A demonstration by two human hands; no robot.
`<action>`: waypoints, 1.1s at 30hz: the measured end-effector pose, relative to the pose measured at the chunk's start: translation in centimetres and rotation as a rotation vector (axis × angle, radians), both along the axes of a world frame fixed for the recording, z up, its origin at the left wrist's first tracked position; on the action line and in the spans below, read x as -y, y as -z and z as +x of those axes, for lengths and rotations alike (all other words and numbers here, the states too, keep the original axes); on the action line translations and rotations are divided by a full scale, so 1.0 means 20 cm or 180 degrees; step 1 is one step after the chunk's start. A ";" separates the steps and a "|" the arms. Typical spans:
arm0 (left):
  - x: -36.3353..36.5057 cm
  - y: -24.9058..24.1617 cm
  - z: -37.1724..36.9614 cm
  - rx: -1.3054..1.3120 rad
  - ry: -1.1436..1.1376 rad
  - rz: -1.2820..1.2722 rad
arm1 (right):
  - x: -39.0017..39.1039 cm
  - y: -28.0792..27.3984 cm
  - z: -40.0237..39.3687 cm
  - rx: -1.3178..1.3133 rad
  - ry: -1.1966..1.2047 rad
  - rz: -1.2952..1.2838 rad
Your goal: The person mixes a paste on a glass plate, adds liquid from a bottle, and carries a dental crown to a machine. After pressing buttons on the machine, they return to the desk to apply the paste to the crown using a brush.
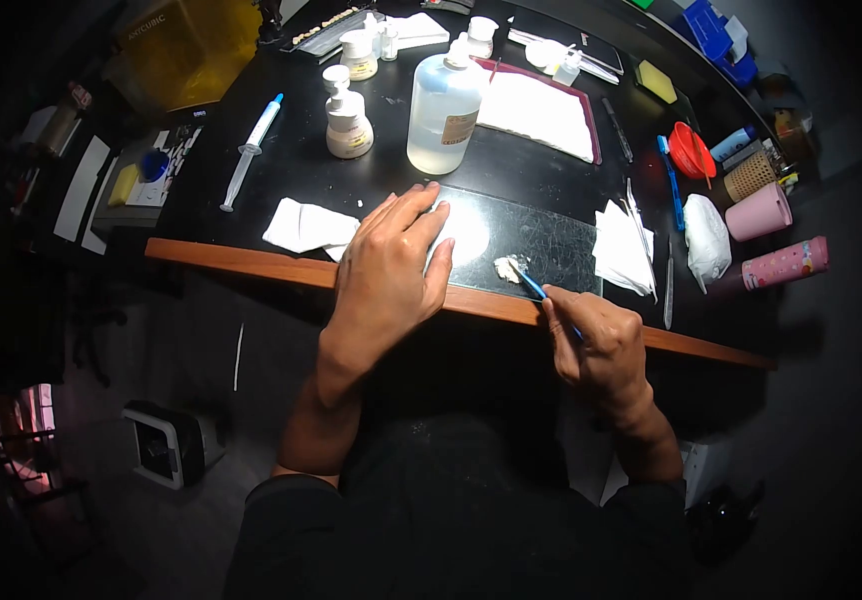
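Observation:
My right hand (601,345) grips a thin blue-handled tool (532,285), its tip in a small mound of white paste (508,268). The paste lies on a clear, scratched glass plate (561,235) near the table's front edge. My left hand (396,250) is over the plate's left side, fingers stretched out and holding nothing; a bright glare shows beside them. Left of that hand lies a folded white tissue (303,225). Another white tissue (623,245), with thin metal instruments (636,215) across it, is at the plate's right.
Beyond the plate stand a large clear bottle (441,125) and a smaller white-capped bottle (348,125). A syringe (253,150) lies at the left. Behind are white paper on a dark red tray (541,115); at right, a red bowl (691,150), a white bundle (706,240) and pink containers (784,263).

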State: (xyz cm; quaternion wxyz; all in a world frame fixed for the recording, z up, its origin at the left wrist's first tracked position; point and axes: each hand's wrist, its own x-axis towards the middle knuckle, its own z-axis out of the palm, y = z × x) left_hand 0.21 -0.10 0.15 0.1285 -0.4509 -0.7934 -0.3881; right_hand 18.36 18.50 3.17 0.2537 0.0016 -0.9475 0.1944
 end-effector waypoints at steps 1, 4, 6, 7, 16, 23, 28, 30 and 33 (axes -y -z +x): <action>0.00 0.00 0.00 -0.0001 -0.0002 -0.0011 | 0.01 -0.01 0.00 0.0080 -0.0001 0.0014; 0.00 0.00 0.00 0.0007 0.0012 -0.0014 | 0.04 -0.06 0.00 0.0276 0.0020 0.0142; 0.00 0.00 0.00 0.0012 0.0006 -0.0010 | 0.04 -0.09 0.00 0.0364 0.0053 0.0327; 0.00 0.00 0.00 0.0010 0.0002 -0.0009 | 0.03 -0.09 0.01 0.0297 0.0055 0.0336; 0.00 0.00 -0.01 -0.0005 0.0027 -0.0015 | 0.06 -0.04 0.00 0.0149 0.0136 0.0514; 0.00 -0.01 0.00 0.0005 0.0012 0.0004 | 0.05 -0.05 0.02 0.0173 0.0205 0.0415; -0.01 -0.01 0.00 0.0015 0.0021 0.0006 | 0.04 -0.05 0.03 0.0191 0.0186 0.0366; 0.00 -0.01 0.00 0.0023 0.0007 0.0002 | 0.03 -0.05 0.04 0.0204 0.0169 0.0284; -0.01 -0.01 0.00 0.0020 0.0006 0.0012 | 0.02 -0.04 0.04 0.0052 0.0173 0.0186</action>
